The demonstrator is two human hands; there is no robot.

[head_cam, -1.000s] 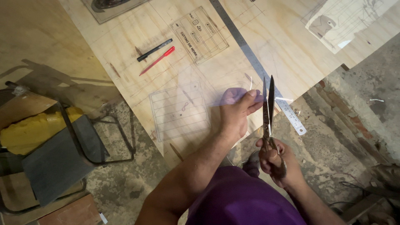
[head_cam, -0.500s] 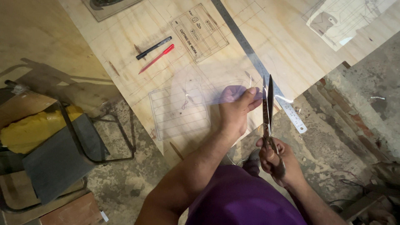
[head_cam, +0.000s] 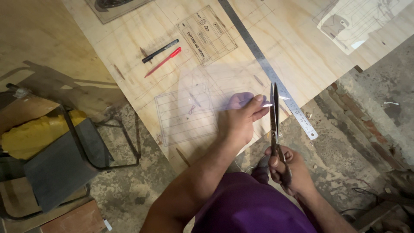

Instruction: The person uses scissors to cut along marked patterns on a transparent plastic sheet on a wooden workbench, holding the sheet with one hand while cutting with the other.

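My left hand (head_cam: 241,118) pinches the near edge of a clear plastic sheet (head_cam: 207,92) printed with faint lines, holding it over the plywood board (head_cam: 129,56). In my right hand (head_cam: 286,166) I grip a pair of dark scissors (head_cam: 274,114) by the handles. Their blades point away from me, nearly closed, right beside the sheet's right edge and my left fingertips.
A long steel ruler (head_cam: 267,67) lies diagonally on the board. A black pen (head_cam: 160,51) and a red pen (head_cam: 163,62) rest at upper left, another clear printed sheet (head_cam: 207,34) beyond. A metal-framed chair (head_cam: 64,151) with yellow and grey padding stands left. Rough concrete floor lies right.
The clear sheet has shifted slightly in my left hand, and the scissors stay upright beside it with the blades drawn nearly together. Otherwise little moved.
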